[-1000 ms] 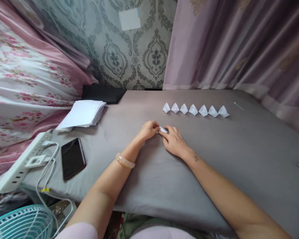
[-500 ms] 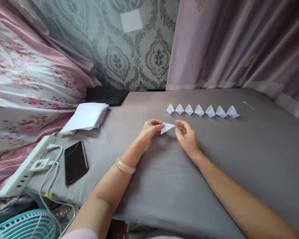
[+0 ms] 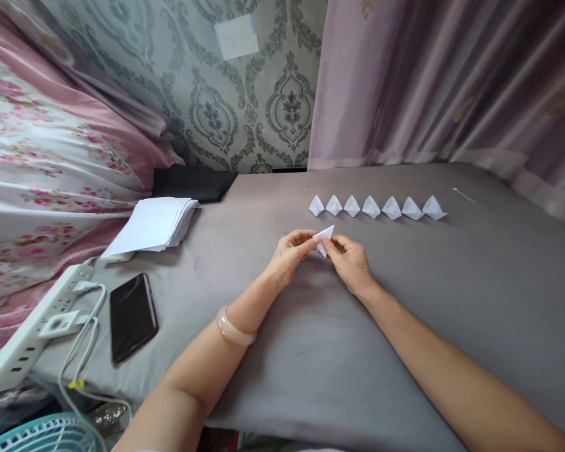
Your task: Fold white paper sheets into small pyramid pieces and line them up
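A small piece of folded white paper is pinched between both hands above the grey cloth, one corner pointing up and another down. My left hand grips its left side with thumb and fingers. On the right side, my right hand presses it, the thumb on the near face; its fingertips are partly hidden behind the paper. Beyond the hands stands a row of several folded white paper shapes, pointed at the top. A pale bangle circles my left wrist.
Left on the grey-covered surface lie a stack of white paper, a black folded item and a phone. A power strip with plugged cables runs along the left edge. A thin stick lies far right.
The folded paper has turned from lying sideways to pointing upward. My right hand has closed in on it, bringing both hands nearer together. The camera view has shifted slightly.
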`<action>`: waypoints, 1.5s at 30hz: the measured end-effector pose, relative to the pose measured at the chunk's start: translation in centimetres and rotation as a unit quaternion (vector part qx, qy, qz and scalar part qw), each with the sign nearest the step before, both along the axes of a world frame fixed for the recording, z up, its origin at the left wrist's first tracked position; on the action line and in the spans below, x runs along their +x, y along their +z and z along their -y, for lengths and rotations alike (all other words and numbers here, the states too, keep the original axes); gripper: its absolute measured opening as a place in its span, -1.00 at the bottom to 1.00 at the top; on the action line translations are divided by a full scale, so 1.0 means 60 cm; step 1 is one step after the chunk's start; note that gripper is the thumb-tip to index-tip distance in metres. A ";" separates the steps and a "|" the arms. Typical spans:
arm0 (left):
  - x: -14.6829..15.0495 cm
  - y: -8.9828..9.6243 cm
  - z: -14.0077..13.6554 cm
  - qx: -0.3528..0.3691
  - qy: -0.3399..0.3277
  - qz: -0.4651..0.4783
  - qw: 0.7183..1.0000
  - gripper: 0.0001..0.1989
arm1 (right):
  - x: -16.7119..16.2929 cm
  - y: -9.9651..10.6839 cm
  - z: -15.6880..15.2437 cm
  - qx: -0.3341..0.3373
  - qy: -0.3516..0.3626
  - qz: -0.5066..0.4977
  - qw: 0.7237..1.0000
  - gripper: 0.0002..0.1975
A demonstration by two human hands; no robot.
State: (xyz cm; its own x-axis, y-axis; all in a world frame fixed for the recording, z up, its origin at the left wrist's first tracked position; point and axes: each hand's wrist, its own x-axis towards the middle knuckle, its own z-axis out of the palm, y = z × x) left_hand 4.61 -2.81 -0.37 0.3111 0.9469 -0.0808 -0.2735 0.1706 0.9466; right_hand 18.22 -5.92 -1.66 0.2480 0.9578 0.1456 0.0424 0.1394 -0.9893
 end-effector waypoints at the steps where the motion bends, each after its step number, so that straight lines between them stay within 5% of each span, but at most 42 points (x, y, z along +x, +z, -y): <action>1: -0.003 0.000 -0.002 0.007 -0.006 -0.019 1.000 -0.69 | 0.002 -0.001 0.000 0.007 0.002 0.024 1.000 -0.61; 15: -0.008 0.004 0.006 -0.028 -0.085 -0.072 0.993 -0.74 | 0.022 0.004 -0.004 0.041 -0.033 0.135 0.989 -0.66; 20: -0.011 -0.007 -0.008 -0.061 0.006 -0.013 0.998 -0.76 | 0.020 -0.002 -0.005 0.066 -0.065 0.116 0.989 -0.59; 28: -0.010 -0.006 -0.014 -0.119 0.073 0.046 0.989 -0.76 | 0.006 -0.004 0.012 0.186 -0.058 0.325 0.925 -0.63; 38: -0.007 -0.010 -0.010 -0.115 0.126 0.059 0.984 -0.80 | -0.016 0.007 0.036 0.152 -0.027 0.496 0.854 -0.52; 41: -0.008 -0.011 -0.010 -0.082 0.144 0.039 0.985 -0.78 | -0.021 0.009 0.039 0.152 -0.024 0.482 0.863 -0.55; 45: -0.006 -0.008 -0.006 -0.038 0.135 -0.007 0.990 -0.79 | -0.016 0.002 0.027 0.145 -0.041 0.349 0.925 -0.72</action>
